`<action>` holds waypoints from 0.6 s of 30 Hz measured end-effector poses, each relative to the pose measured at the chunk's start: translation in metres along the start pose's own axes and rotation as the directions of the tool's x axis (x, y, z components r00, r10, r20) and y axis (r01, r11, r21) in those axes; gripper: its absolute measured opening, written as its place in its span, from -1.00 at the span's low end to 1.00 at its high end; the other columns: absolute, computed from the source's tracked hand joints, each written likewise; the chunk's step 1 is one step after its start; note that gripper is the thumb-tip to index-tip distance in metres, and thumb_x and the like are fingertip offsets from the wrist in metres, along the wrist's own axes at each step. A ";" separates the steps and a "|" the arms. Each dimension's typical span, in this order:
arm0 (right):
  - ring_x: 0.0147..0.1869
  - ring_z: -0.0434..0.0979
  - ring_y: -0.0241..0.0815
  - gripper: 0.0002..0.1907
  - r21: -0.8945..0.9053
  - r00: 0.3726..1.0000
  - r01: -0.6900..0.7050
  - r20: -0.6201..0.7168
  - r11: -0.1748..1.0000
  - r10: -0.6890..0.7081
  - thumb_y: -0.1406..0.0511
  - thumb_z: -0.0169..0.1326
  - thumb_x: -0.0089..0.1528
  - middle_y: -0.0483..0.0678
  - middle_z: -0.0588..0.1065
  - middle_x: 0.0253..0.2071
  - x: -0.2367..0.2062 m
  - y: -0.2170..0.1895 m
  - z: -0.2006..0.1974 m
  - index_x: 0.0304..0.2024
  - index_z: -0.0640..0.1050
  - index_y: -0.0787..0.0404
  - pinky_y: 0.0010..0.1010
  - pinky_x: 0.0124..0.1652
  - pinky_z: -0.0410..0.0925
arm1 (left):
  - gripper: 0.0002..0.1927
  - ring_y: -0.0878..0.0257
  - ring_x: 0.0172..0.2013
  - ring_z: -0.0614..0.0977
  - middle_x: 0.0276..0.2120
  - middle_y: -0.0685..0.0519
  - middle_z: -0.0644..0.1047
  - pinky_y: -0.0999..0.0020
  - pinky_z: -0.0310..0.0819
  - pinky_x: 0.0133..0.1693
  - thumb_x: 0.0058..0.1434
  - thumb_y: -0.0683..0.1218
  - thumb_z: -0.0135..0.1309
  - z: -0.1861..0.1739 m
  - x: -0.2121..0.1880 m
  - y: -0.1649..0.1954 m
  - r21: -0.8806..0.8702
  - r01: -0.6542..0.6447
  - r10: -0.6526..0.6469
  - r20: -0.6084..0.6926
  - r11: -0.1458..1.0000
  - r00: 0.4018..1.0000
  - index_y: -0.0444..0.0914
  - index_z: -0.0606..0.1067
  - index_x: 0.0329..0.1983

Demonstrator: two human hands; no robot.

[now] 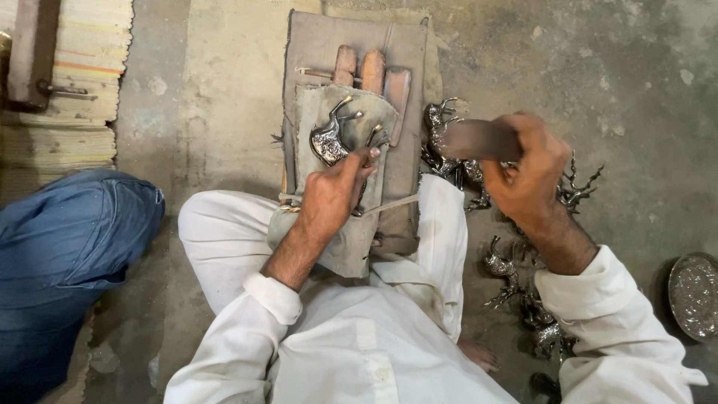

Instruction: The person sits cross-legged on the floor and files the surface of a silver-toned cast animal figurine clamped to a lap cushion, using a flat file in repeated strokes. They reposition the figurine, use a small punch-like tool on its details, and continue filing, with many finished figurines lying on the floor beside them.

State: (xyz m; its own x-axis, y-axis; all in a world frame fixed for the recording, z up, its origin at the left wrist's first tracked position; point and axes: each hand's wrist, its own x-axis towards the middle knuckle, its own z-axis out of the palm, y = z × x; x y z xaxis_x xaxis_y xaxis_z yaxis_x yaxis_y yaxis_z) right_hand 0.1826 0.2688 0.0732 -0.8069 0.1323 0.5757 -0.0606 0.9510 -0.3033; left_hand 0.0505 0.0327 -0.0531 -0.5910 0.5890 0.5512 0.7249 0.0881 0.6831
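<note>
Head view, looking down on a seated person in white clothing. At centre frame the left hand (329,198) presses a small silvery metal figurine (330,141) against a grey cloth pad (351,112) laid over a wooden board (407,90); fingers and thumb close around the piece's lower edge. At centre right the right hand (523,168) is clenched around a dark hammer-like tool (479,139), raised beside the board and apart from the figurine. A heap of similar metal figurines (516,277) lies on the concrete floor (224,90) at right, and a round metal dish (694,295) sits at the right edge. Three wooden tool handles (372,73) rest at the top of the board. A blue-clad leg of another person (67,247) fills the lower left. Judged from the pose, good work here calls for a firm seat on the pad, fingertips clear of the struck area, and short, controlled blows.
</note>
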 end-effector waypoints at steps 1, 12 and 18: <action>-0.18 0.60 0.07 -0.72 0.054 0.998 -0.039 -0.037 0.998 0.041 0.43 0.26 0.22 0.04 0.53 -0.23 0.000 -0.002 0.001 -0.09 0.45 0.24 -0.12 -0.18 0.42 | -0.69 0.00 -0.21 0.73 -0.13 -0.10 0.66 0.15 0.62 -0.28 0.32 -0.24 0.15 0.000 -0.002 -0.001 0.039 -0.006 0.005 0.018 0.999 1.000 -0.24 0.44 0.12; -0.10 0.53 0.10 -0.67 -0.230 0.983 0.119 0.166 0.966 -0.082 0.46 0.21 0.16 0.03 0.48 -0.20 0.002 -0.009 -0.013 -0.05 0.48 0.19 -0.13 -0.10 0.36 | -0.74 -0.01 -0.31 0.71 -0.26 -0.10 0.66 0.13 0.57 -0.37 0.29 -0.25 0.21 -0.001 0.000 0.003 0.141 -0.005 -0.002 0.051 0.990 0.999 -0.27 0.49 0.02; -0.27 0.52 0.06 -0.52 -0.271 0.870 -0.199 0.394 0.942 0.297 0.33 0.29 0.12 0.06 0.49 -0.34 -0.013 0.002 -0.012 0.05 0.43 0.25 -0.13 -0.27 0.35 | -0.68 0.24 -0.32 0.74 -0.22 -0.07 0.67 0.39 0.61 -0.32 0.27 -0.28 0.28 -0.012 0.004 0.014 -0.106 0.114 -0.134 -0.208 0.988 0.969 -0.34 0.45 0.03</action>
State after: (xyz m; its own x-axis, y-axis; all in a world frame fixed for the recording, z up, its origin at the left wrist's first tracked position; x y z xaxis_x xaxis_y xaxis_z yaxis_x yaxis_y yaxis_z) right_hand 0.1994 0.2726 0.0740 -0.9513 0.2876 0.1110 0.2630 0.9450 -0.1945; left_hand 0.0540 0.0267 -0.0354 -0.7434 0.3916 0.5423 0.6114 0.0690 0.7883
